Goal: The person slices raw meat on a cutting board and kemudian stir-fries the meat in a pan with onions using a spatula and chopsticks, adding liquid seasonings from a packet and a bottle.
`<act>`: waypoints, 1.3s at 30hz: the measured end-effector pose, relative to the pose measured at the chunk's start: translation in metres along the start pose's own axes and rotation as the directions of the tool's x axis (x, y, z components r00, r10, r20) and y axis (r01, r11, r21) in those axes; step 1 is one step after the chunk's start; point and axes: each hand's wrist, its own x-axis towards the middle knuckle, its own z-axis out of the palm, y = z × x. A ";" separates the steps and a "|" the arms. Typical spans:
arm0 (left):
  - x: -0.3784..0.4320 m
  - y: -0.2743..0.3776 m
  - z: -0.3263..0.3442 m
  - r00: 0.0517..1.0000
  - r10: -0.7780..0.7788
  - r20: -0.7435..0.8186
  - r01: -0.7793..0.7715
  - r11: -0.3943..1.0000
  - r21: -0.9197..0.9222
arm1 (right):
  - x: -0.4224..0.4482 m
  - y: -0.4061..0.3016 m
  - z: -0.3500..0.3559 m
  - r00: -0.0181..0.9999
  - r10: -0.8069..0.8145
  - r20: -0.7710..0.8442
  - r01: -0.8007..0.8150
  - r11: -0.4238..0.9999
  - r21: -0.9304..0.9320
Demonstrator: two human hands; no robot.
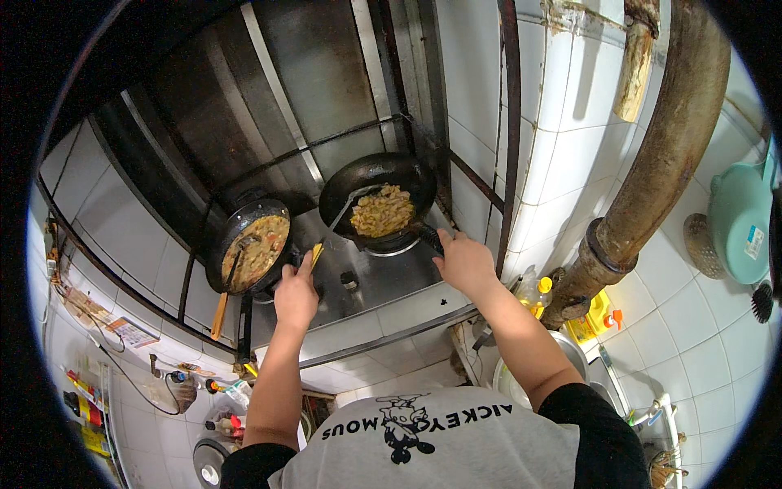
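Observation:
My left hand (297, 296) is closed on the yellow handle of a metal spatula (348, 208), whose head rests in the right wok. That black wok (342, 177) holds pieces of cooked food (383, 211) and is tilted over the right burner. My right hand (465, 261) is at the wok's black handle, gripping its end. To the left, a second dark wok (214, 269) stands on the other burner with a chunky stew (263, 250) in it. A dark ladle with a wooden handle (219, 316) leans over its rim.
Between the woks, the steel stove top (330, 275) bears a knob (349, 280). Dark metal bars (510, 122) frame the stove. Right of my right forearm stand an oil bottle (540, 293), a yellow jug (589, 318) and a metal bowl (568, 351), near a thick pipe (660, 165).

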 end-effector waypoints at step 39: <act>-0.017 -0.012 0.014 0.887 -0.129 0.444 0.182 0.980 -0.077 | 0.007 -0.007 -0.004 0.985 0.124 0.117 -0.115 0.990 -0.076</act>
